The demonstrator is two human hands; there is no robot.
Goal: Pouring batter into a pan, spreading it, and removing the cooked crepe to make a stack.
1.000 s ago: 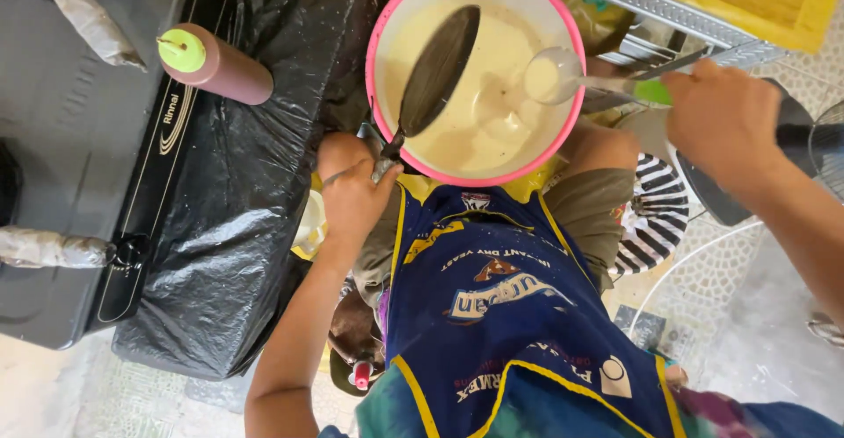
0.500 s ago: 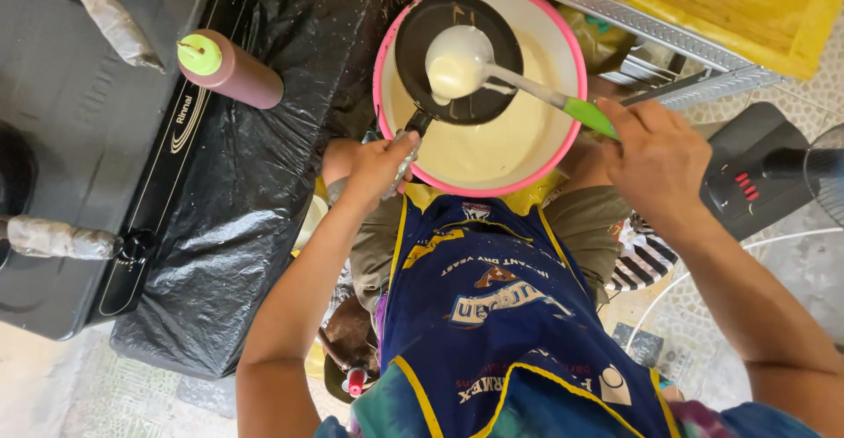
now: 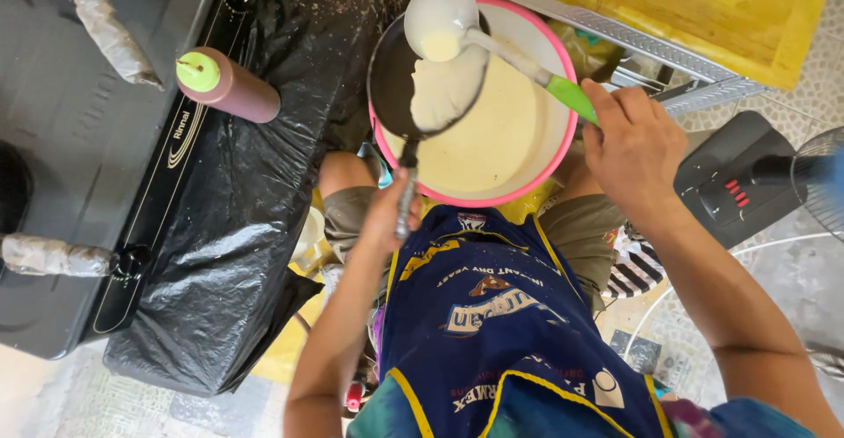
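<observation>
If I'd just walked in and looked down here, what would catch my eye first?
Most likely the pink-rimmed bowl of pale batter at top centre, resting at the person's knees. Over it the left hand holds a small dark pan by its handle, batter spread across part of it, while the right hand grips a green-handled ladle raised above the pan. To the left, a brown squeeze bottle with a green cap lies on black plastic sheeting.

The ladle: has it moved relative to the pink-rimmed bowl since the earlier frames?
Yes. The ladle has swung from the bowl's right rim to its upper left rim, tipped over the dark pan above the pink-rimmed bowl, gripped by the right hand.
</observation>
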